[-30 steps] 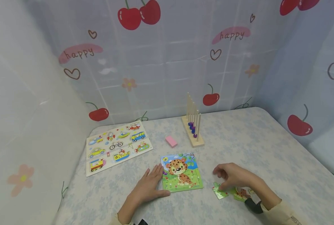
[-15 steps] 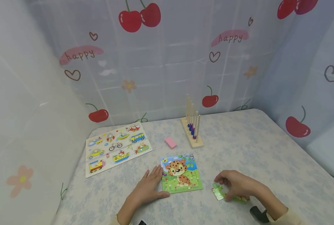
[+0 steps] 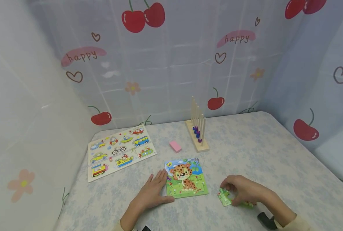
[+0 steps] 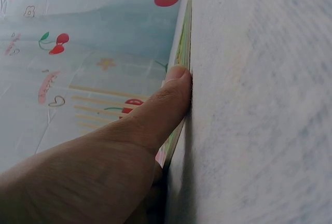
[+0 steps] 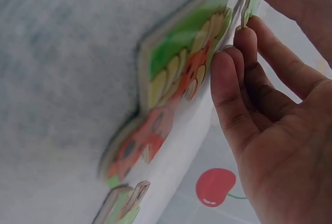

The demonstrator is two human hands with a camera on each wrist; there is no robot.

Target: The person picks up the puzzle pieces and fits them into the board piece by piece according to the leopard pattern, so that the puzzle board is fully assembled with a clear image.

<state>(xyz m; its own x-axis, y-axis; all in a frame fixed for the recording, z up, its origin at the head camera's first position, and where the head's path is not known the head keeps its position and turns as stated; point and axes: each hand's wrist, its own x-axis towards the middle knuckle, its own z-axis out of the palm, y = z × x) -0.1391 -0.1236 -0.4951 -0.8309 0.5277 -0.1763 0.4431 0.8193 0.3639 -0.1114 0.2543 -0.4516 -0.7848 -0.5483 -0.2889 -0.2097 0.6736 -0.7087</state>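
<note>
My left hand (image 3: pixel 152 191) lies with straight fingers at the left side of a square leopard jigsaw puzzle (image 3: pixel 186 178). Its thumb (image 4: pixel 171 86) touches the puzzle's near edge. To the right, my right hand (image 3: pixel 244 190) pinches a small green puzzle piece (image 3: pixel 224 199) between thumb and fingertips, low over the table. In the right wrist view only a thin edge of that piece (image 5: pixel 247 7) shows. Other loose puzzle pieces (image 5: pixel 184 68), green with orange spotted parts, lie under and beside this hand; the head view hides most of them.
A vehicle peg puzzle board (image 3: pixel 121 152) lies at the back left. Behind the leopard puzzle are a pink block (image 3: pixel 175 146) and a wooden peg stand (image 3: pixel 201 147) with blue and purple beads. Printed curtains (image 3: pixel 171 80) enclose the table's back and sides.
My right hand has shifted slightly toward me and right, and its thumb and fingers have closed about the green puzzle piece. My left hand stays at the puzzle's edge.
</note>
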